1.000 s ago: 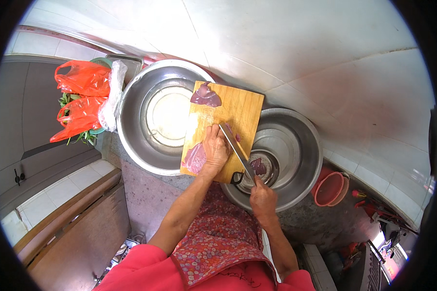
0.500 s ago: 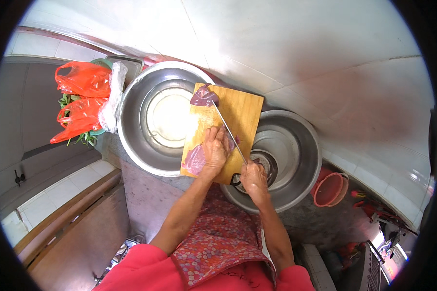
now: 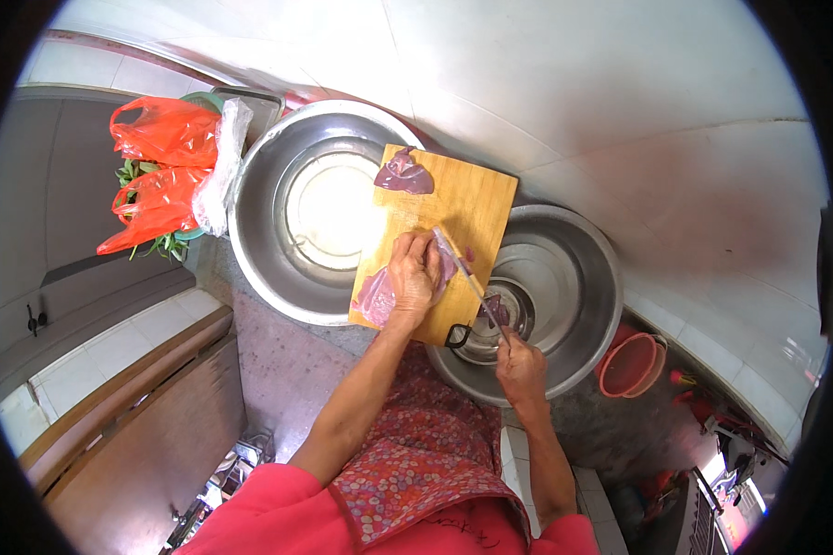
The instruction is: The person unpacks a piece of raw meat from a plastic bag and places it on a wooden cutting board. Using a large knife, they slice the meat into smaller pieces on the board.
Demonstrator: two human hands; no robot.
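A wooden cutting board (image 3: 449, 203) lies tilted across the rims of two large metal basins. My left hand (image 3: 413, 276), fingers bent and closed, presses a pinkish-red slab of raw meat (image 3: 376, 298) against the board. My right hand (image 3: 522, 372) is shut around the handle of a knife (image 3: 472, 282). The blade slants over the board's right side, its tip beside my left fingers at the meat's cut edge. A second, darker piece of meat (image 3: 404, 174), liver-like, rests at the board's far left corner. Dark slices (image 3: 496, 310) lie in a small metal bowl (image 3: 525, 319), partly behind the knife.
The left basin (image 3: 259, 194) holds what looks like shallow water; the right basin (image 3: 594, 277) contains the small bowl. Red plastic bags (image 3: 165, 134) with green leaves stand at left. A red bucket (image 3: 627, 365) is at right. A tiled wall (image 3: 564, 83) rises behind the basins.
My right hand has drawn the knife back toward me and to the right, so its tip has left the far piece of meat. My left hand stays on the near slab.
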